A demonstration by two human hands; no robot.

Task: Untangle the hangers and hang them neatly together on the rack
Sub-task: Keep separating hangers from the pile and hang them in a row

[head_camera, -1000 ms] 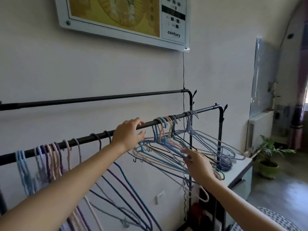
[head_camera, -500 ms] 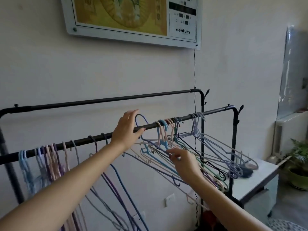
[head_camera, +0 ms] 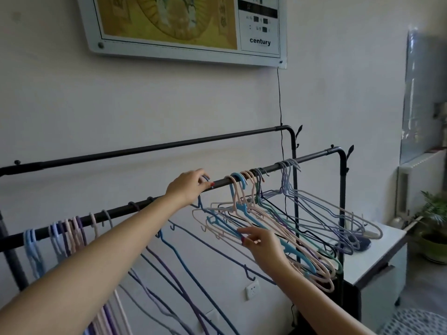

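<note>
Lit by soft, even daylight from the right, brightest near the glossy panel point(head_camera: 420, 93), which carries streaky glare. Faint, diffuse shadows of the rack rails point(head_camera: 169, 147) on the pale wall point(head_camera: 121, 105). Slightly soft throughout; plant point(head_camera: 435, 213) and right edge smeared. Wide-angle bending at the borders, forearms stretched large at bottom.

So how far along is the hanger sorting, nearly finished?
Not yet. A neat bunch already hangs at the front rail's left end. In hand: the left hand holds a dark blue hanger's hook at the rail, while the right hand pinches into the tangled pile. That pile and the lilac group remain.
</note>
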